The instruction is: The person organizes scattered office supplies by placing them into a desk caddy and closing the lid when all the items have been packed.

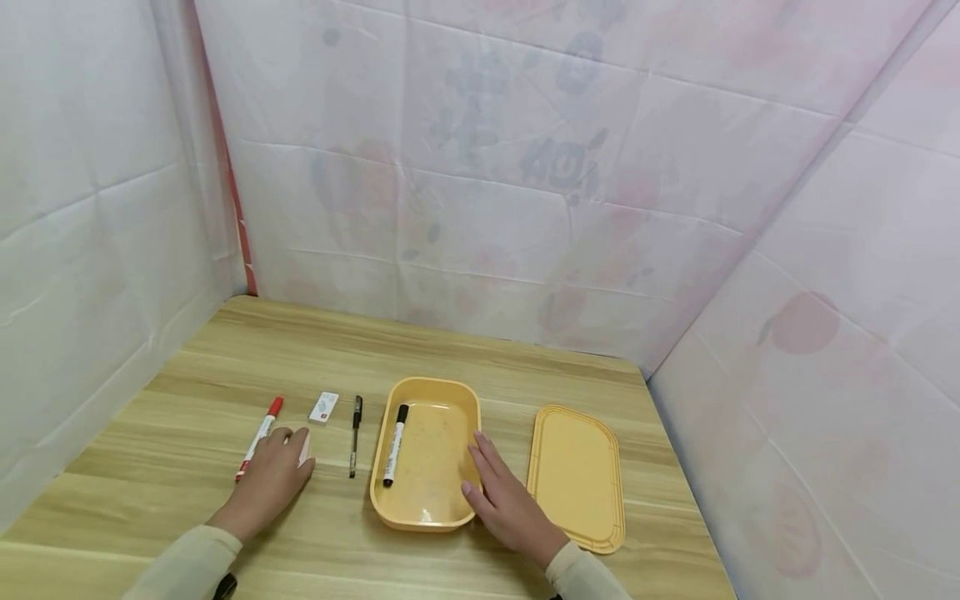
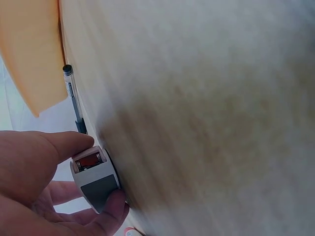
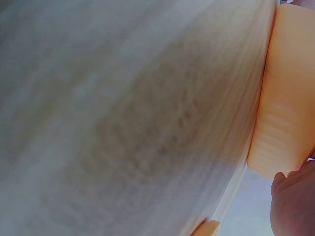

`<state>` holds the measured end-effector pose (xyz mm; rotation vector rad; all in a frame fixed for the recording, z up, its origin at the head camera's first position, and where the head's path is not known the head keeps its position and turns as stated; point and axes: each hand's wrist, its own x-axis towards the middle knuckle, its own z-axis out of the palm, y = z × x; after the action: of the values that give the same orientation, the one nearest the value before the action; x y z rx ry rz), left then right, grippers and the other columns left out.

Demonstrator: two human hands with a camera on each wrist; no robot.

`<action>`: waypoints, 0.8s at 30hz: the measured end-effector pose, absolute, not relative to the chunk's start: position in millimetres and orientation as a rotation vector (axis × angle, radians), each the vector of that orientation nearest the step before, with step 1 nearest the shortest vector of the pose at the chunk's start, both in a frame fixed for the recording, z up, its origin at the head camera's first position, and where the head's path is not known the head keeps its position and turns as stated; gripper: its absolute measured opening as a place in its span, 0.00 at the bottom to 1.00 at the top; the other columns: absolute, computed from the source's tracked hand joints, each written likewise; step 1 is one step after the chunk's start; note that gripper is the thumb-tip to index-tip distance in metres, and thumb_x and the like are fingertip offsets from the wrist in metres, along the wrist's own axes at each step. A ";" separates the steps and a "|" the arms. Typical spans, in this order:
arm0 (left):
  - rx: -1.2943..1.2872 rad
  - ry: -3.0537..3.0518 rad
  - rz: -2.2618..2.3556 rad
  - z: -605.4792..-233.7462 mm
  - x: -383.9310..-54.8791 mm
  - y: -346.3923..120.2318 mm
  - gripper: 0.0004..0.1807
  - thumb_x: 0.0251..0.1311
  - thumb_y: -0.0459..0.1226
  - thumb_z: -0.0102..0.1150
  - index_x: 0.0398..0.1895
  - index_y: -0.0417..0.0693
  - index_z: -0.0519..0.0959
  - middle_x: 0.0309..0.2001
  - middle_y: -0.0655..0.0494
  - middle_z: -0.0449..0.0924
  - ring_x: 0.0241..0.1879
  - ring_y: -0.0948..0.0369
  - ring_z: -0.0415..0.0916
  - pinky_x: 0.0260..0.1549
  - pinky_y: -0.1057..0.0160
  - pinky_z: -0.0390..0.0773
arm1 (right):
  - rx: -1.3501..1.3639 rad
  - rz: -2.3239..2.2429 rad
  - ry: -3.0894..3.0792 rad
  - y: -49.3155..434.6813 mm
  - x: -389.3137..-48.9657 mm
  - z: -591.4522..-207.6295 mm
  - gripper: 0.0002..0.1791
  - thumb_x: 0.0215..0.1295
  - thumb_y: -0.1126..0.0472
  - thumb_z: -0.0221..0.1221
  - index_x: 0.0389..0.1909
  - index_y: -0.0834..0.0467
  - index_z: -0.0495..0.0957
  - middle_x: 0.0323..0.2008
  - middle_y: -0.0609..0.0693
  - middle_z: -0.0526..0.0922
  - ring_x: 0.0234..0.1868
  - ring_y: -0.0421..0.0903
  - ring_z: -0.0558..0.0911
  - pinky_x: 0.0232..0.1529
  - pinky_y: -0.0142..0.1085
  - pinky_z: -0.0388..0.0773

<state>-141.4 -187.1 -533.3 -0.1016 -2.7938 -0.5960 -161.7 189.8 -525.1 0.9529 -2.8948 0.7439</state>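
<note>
Looks like pretty early days to me: the yellow tub (image 1: pixel 425 417), sitting between the two hands, has just one thing in it, a black-capped marker (image 1: pixel 395 446) lying along the side nearer the left hand. Everything else loose is outside. The left hand (image 1: pixel 270 475) has a little white-and-grey gadget (image 2: pixel 96 179) pinched between thumb and fingers, down by the tabletop (image 1: pixel 450 346). Red marker (image 1: pixel 262 437) is just left of that hand, a small white block (image 1: pixel 324 407) is just past its fingertips, and a black pen (image 1: pixel 356 437) lies to its right, between it and the tub. So by my count that's one in, four out, and the matching lid (image 1: pixel 576 475) is off too, lying flat just right of the right hand. The right hand (image 1: pixel 513 508) isn't pinching anything I can see; its fingers are fairly straight, thumb apart from them, resting at the near side of the tub's rim. Now the murky bits: from the head view the left hand covers most of the gadget, and even in the wrist view I can't swear what it is, maybe a sharpener or correction tape. The same hand hides a bit of the red marker, so no idea if they touch. The right wrist view cuts off most of its own hand, and only a corner of the lid pokes in.
</note>
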 end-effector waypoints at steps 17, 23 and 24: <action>-0.116 -2.810 -0.608 -528.1 -142.1 -187.1 0.25 0.53 0.34 0.64 0.54 0.29 0.73 0.47 0.29 0.72 0.45 0.35 0.70 0.43 0.38 0.71 | 0.946 0.745 -2.911 189.0 -162.5 -525.8 0.34 0.75 0.46 0.41 0.74 0.58 0.49 0.76 0.50 0.41 0.75 0.46 0.47 0.68 0.50 0.57; -0.113 -2.805 -0.628 -520.0 -144.9 -183.1 0.26 0.55 0.34 0.63 0.57 0.31 0.72 0.49 0.29 0.71 0.47 0.35 0.69 0.45 0.37 0.71 | 0.944 0.738 -2.912 189.1 -162.2 -525.6 0.35 0.75 0.41 0.37 0.75 0.57 0.49 0.76 0.49 0.41 0.75 0.46 0.48 0.68 0.50 0.58; -0.122 -2.801 -0.622 -518.6 -145.3 -181.9 0.26 0.55 0.34 0.63 0.56 0.31 0.72 0.49 0.29 0.71 0.47 0.35 0.70 0.44 0.37 0.71 | 0.943 0.740 -2.911 189.1 -162.1 -525.7 0.35 0.75 0.41 0.37 0.74 0.57 0.49 0.76 0.49 0.41 0.75 0.46 0.48 0.68 0.50 0.58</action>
<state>-145.3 -181.9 -518.6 -0.1223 -2.8013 -0.6218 -162.1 189.1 -525.7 0.9430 -2.9113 0.7398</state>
